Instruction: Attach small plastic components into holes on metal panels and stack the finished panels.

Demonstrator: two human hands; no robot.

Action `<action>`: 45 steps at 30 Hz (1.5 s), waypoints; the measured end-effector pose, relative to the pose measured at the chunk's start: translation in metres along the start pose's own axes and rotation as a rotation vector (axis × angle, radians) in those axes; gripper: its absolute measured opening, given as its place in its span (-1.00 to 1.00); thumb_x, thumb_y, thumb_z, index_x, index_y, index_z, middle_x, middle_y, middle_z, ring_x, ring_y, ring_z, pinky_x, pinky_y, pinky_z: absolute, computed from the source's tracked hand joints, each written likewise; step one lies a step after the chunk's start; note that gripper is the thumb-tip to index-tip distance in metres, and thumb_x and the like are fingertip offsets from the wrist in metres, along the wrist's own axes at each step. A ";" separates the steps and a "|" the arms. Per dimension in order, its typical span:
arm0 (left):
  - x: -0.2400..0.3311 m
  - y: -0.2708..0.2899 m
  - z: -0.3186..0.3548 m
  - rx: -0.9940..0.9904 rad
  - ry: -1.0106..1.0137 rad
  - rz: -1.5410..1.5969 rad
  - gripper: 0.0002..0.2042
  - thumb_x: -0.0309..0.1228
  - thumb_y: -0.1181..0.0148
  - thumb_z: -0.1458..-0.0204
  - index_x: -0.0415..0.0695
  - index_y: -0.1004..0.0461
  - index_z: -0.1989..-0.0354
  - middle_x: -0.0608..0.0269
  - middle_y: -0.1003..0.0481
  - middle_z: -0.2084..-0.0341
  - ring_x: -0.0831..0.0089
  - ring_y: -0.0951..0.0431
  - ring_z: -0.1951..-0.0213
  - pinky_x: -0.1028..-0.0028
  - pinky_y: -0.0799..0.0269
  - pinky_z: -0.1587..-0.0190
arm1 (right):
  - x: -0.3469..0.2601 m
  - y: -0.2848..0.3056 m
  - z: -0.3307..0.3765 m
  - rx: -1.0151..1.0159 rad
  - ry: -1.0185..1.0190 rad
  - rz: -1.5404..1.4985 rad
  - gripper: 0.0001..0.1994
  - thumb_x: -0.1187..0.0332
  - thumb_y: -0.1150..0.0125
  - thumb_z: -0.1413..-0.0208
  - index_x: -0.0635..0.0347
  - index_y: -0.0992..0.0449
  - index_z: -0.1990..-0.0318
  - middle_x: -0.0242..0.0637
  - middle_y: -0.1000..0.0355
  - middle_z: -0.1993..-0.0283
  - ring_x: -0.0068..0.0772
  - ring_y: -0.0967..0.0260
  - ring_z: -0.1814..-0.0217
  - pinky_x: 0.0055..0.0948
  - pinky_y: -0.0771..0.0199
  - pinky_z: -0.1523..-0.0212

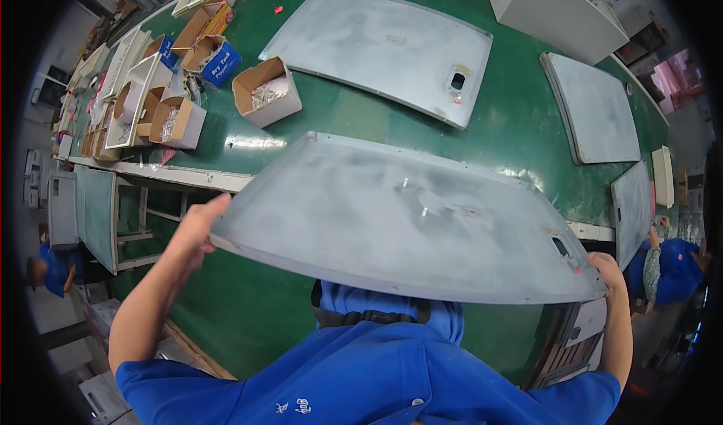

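I hold a large grey metal panel (392,218) with a curved edge, level in front of my chest and above the near edge of the green table (520,116). My left hand (197,228) grips its left corner. My right hand (607,269) grips its right corner, close to a small rectangular cut-out (561,246) in the panel. Two short studs stick up near the panel's middle. My blue shirt shows below it.
A second grey panel (384,45) lies on the table farther away, two smaller ones (595,105) to the right. Cardboard boxes of small metal parts (265,91) crowd the left. A white cabinet (553,7) stands at the back. Persons in blue are at both sides.
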State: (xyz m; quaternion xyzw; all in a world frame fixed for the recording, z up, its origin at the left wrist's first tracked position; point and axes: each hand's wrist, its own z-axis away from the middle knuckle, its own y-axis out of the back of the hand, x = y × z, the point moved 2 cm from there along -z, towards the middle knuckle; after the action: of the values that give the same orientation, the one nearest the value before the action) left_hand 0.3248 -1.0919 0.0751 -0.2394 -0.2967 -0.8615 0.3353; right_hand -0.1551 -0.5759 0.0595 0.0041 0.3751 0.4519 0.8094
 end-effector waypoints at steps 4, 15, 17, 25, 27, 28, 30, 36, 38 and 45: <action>0.054 0.005 -0.005 0.056 -0.060 0.025 -0.58 0.05 0.06 0.06 -0.07 -0.39 0.63 0.51 -0.22 0.82 0.72 -0.01 0.84 0.65 0.22 0.79 | -0.054 -0.003 0.002 -0.066 0.201 -0.328 -0.53 0.43 -0.10 0.20 0.34 -0.26 0.03 -0.17 -0.35 0.16 -0.40 -0.34 0.21 -0.49 -0.35 0.18; 0.245 -0.253 0.115 -0.204 -1.461 -0.264 -0.72 -0.32 0.17 -0.09 -0.25 -0.42 0.44 0.54 -0.16 0.70 0.80 -0.03 0.65 0.72 0.14 0.62 | -0.107 0.039 -0.086 0.082 0.191 -0.844 -0.81 0.39 -0.09 0.11 0.15 -0.38 0.28 -0.32 -0.38 0.34 -0.43 -0.33 0.30 -0.41 -0.40 0.29; 0.282 -0.307 0.103 -0.419 -1.361 -0.233 -0.71 -0.27 0.12 -0.08 -0.25 -0.41 0.46 0.59 -0.07 0.73 0.80 0.03 0.66 0.71 0.17 0.64 | -0.114 0.041 -0.112 0.128 0.196 -0.956 -0.85 0.37 -0.06 0.05 0.14 -0.37 0.29 -0.26 -0.35 0.33 -0.41 -0.34 0.29 -0.45 -0.46 0.39; 0.333 -0.409 0.011 -1.061 -0.437 -0.101 -0.61 -0.06 0.19 -0.06 -0.18 -0.32 0.37 0.50 -0.03 0.69 0.70 0.03 0.66 0.73 0.13 0.70 | -0.146 0.033 -0.114 0.150 0.153 -0.800 -0.84 0.28 0.12 -0.06 0.12 -0.37 0.35 -0.42 -0.24 0.50 -0.52 -0.20 0.51 -0.62 -0.22 0.64; 0.328 -0.414 0.012 -1.121 -0.323 -0.058 -0.61 -0.06 0.20 -0.07 -0.20 -0.31 0.33 0.47 -0.08 0.67 0.69 0.02 0.66 0.73 0.11 0.70 | -0.148 0.038 -0.094 0.455 0.279 -0.608 -0.75 0.24 0.15 -0.08 0.23 -0.37 0.34 -0.30 -0.29 0.44 -0.46 -0.26 0.47 -0.51 -0.28 0.59; 0.329 -0.415 0.016 -1.142 -0.329 -0.010 -0.60 -0.06 0.20 -0.07 -0.21 -0.30 0.31 0.45 -0.10 0.65 0.69 0.01 0.65 0.73 0.11 0.70 | -0.149 0.043 -0.083 0.706 0.420 -0.452 -0.74 0.25 0.15 -0.08 0.26 -0.38 0.34 -0.27 -0.30 0.42 -0.46 -0.27 0.45 -0.49 -0.29 0.55; 0.332 -0.422 0.027 -1.190 -0.322 0.039 -0.55 -0.02 0.25 -0.07 -0.23 -0.29 0.25 0.42 -0.16 0.62 0.69 0.00 0.65 0.73 0.10 0.70 | -0.160 0.042 -0.048 1.081 0.710 -0.228 -0.76 0.29 0.14 -0.07 0.29 -0.39 0.34 -0.24 -0.33 0.41 -0.45 -0.30 0.40 -0.47 -0.31 0.48; 0.344 -0.405 0.024 -1.142 -0.412 -0.009 -0.46 0.09 0.31 -0.03 -0.20 -0.30 0.19 0.42 -0.20 0.65 0.68 -0.05 0.65 0.70 0.09 0.70 | -0.279 -0.054 -0.016 0.680 1.218 0.265 -0.85 0.35 0.00 0.07 0.15 -0.44 0.34 -0.26 -0.33 0.33 -0.26 -0.30 0.29 -0.36 -0.29 0.25; 0.347 -0.410 0.031 -1.151 -0.448 0.008 -0.46 0.11 0.33 -0.03 -0.15 -0.33 0.21 0.42 -0.27 0.64 0.69 -0.09 0.67 0.69 0.09 0.70 | -0.290 -0.067 -0.033 0.624 1.098 0.353 -0.81 0.33 -0.06 0.13 0.12 -0.46 0.32 -0.26 -0.33 0.37 -0.28 -0.29 0.29 -0.36 -0.29 0.24; 0.353 -0.413 0.005 -1.211 -0.523 -0.121 -0.51 0.12 0.33 -0.02 -0.05 -0.36 0.42 0.46 -0.32 0.64 0.71 -0.17 0.69 0.67 0.09 0.72 | -0.297 -0.088 -0.051 0.670 0.965 0.153 -0.84 0.35 -0.07 0.24 0.05 -0.49 0.42 -0.20 -0.32 0.45 -0.24 -0.29 0.29 -0.33 -0.32 0.29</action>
State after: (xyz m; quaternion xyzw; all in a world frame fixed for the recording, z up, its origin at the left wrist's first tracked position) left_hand -0.2046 -0.9951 0.1500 -0.5697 0.1557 -0.8069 0.0092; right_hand -0.2150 -0.8632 0.1718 0.0804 0.8217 0.3166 0.4671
